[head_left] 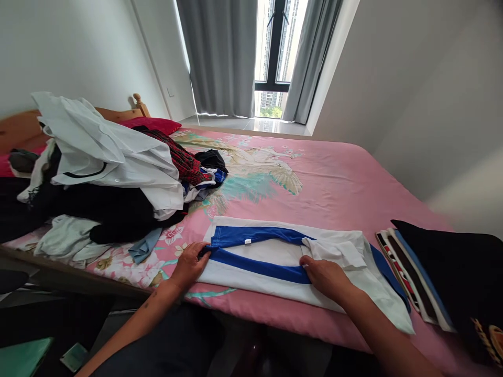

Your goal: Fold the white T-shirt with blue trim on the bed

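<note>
A white T-shirt with blue panels lies lengthwise along the near side of the bed, one side partly turned over. A small white tag shows on its upper blue strip. My left hand pinches the shirt's left end, where the two blue strips meet. Near the bunched white sleeve, my right hand has thumb and fingers closed on the shirt's fabric at the right end of the lower blue strip. Both hands rest at the level of the bed, and their fingertips are partly hidden by cloth.
On the left is a loose heap of clothes with a white shirt on top and a red plaid garment beside it. A stack of folded clothes stands at the right. The pink bedsheet stretches behind the T-shirt.
</note>
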The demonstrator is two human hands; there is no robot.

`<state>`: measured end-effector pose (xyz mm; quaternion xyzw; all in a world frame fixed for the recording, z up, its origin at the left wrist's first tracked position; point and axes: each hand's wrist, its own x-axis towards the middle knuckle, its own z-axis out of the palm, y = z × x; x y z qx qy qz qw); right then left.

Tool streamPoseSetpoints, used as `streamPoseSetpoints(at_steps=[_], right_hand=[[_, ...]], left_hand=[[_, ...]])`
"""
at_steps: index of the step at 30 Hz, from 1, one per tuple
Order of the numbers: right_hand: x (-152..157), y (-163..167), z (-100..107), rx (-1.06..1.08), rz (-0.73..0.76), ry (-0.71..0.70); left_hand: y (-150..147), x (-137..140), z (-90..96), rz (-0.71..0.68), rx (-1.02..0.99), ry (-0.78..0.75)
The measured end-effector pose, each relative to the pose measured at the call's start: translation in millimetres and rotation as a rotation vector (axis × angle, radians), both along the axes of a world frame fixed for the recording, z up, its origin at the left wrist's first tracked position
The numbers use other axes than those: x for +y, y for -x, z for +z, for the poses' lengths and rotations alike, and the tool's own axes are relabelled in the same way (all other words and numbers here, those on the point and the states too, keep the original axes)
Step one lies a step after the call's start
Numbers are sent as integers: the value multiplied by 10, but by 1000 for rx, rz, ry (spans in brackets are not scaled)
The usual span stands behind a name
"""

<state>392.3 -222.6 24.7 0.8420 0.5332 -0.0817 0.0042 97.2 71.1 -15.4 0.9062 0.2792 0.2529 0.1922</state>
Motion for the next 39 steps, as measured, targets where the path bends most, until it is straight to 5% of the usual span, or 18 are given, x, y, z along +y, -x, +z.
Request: streamPoseSetpoints(at_steps=[9,13,18,22,27,32,39], right_hand=[[-39,197,-105,-57,-258,-160],[-112,409,-212,-39,-87,-476],[-175,570,-333,17,34,-520],[-55,615,-248,56,48,-568],[408,623,-124,58,148,-645],[835,402,-154,-140,3,-548],[965,80,-119,-245,-86,-287]], left_hand=[[17,-41,-7,-7,-67,29],[20,-56,19,35,-81,26],[-15,-50,186,33,-116,-81],[-239,-189,428,-163,-76,-86],[-716,-636,536,-666,101,-54],[-1144,-957,337,-903,260,-124],[-1619,-1180,109,-632,230,-52]])
